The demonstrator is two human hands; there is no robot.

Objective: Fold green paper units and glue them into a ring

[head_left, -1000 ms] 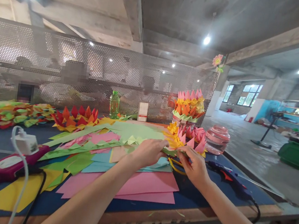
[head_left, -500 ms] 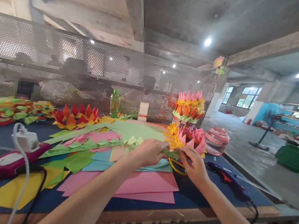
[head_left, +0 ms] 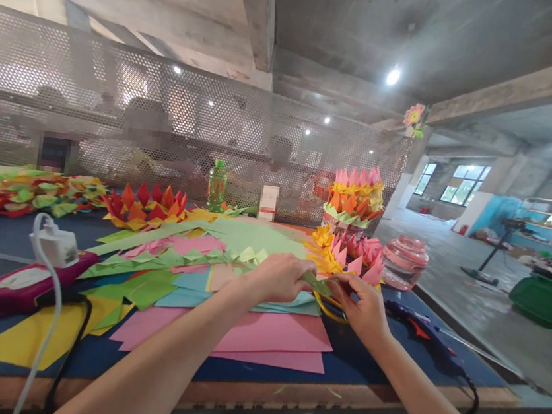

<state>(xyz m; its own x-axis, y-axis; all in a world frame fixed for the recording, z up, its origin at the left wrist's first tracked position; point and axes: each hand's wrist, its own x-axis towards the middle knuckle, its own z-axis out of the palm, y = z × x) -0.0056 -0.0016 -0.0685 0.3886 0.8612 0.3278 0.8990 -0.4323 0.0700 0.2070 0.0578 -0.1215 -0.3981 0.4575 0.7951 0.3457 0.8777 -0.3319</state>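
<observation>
Between my two hands is a small piece of folded green paper (head_left: 318, 282), held above the table. My left hand (head_left: 288, 278) pinches its left end, fingers closed. My right hand (head_left: 359, 303) grips the right end between thumb and fingers. Just below the paper lies a yellow loop (head_left: 331, 308) like a scissors handle, partly hidden by my right hand. Pink folded paper points (head_left: 355, 264) and yellow ones (head_left: 324, 249) stand right behind my hands. Pink sheets (head_left: 273, 339) and light blue sheets (head_left: 187, 290) lie under my left forearm.
A dark blue glue gun (head_left: 424, 327) lies right of my right hand. Behind it stand a pink jar (head_left: 404, 261) and a tiered paper lotus (head_left: 354, 199). A green bottle (head_left: 217, 187) stands at the back. At left are a magenta power strip (head_left: 12, 286) and cables.
The view has shifted slightly, so the scene sits a little further right. Both hands keep hold of the green paper, its angle slightly changed.
</observation>
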